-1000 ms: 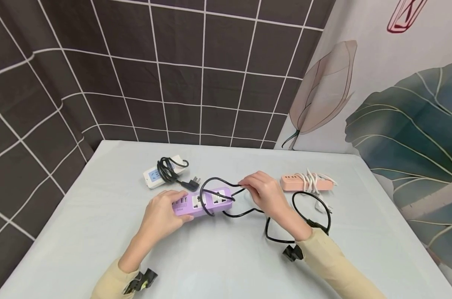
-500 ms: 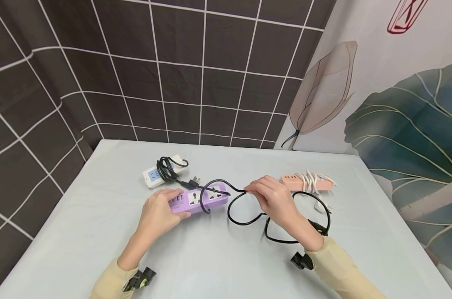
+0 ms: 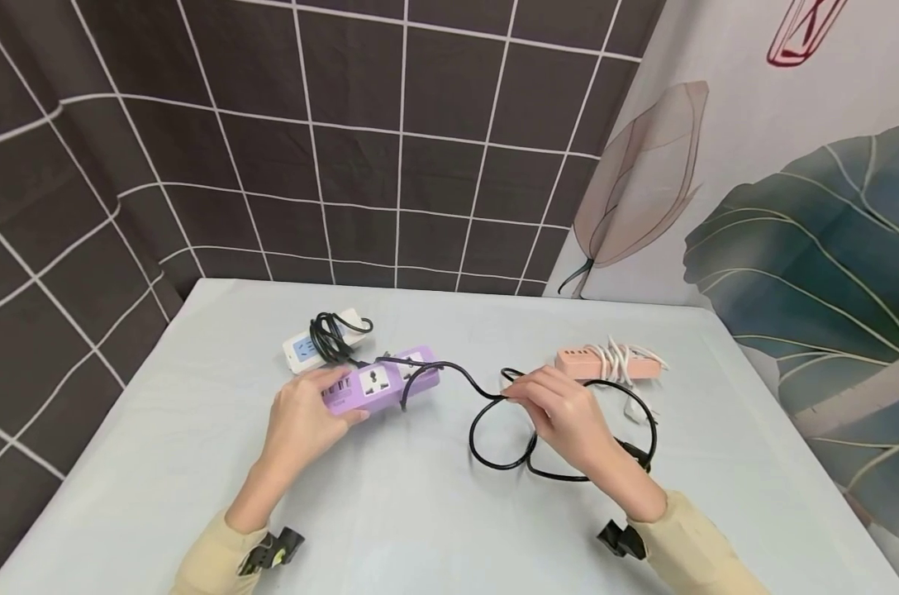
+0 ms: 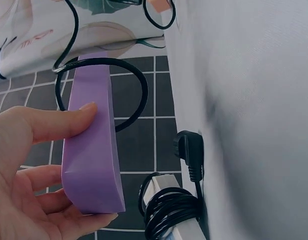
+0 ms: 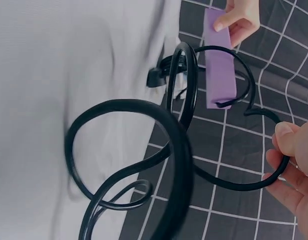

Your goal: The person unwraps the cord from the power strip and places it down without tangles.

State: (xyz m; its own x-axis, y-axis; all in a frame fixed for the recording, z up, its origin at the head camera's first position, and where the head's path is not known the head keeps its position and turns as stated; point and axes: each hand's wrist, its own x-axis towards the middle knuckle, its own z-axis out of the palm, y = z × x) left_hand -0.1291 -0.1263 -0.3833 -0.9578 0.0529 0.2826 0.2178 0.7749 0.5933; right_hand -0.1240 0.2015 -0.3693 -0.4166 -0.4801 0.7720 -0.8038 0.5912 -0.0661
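Observation:
My left hand (image 3: pixel 301 420) grips the left end of a purple power strip (image 3: pixel 378 388), thumb on the near side. In the left wrist view the strip (image 4: pixel 91 150) is held above the table. A black cord (image 3: pixel 460 372) loops around the strip's right part and runs right to my right hand (image 3: pixel 561 409). The thumb and fingers of that hand pinch the cord, as the right wrist view shows with the black cord (image 5: pixel 244 186) passing between them. Beyond the hand, more of the cord lies in loose loops on the table; its far end is partly hidden behind the right wrist.
A white power strip (image 3: pixel 301 351) wrapped in black cord lies behind the purple one; its black plug (image 4: pixel 189 152) shows in the left wrist view. A pink power strip (image 3: pixel 579 364) wrapped in white cord lies at the right. The table (image 3: pixel 412 529) has a pale cover.
My right hand has drawn the cord to the right and toward me, away from the strip. My left hand has shifted the purple strip slightly left, and the loop around it is smaller.

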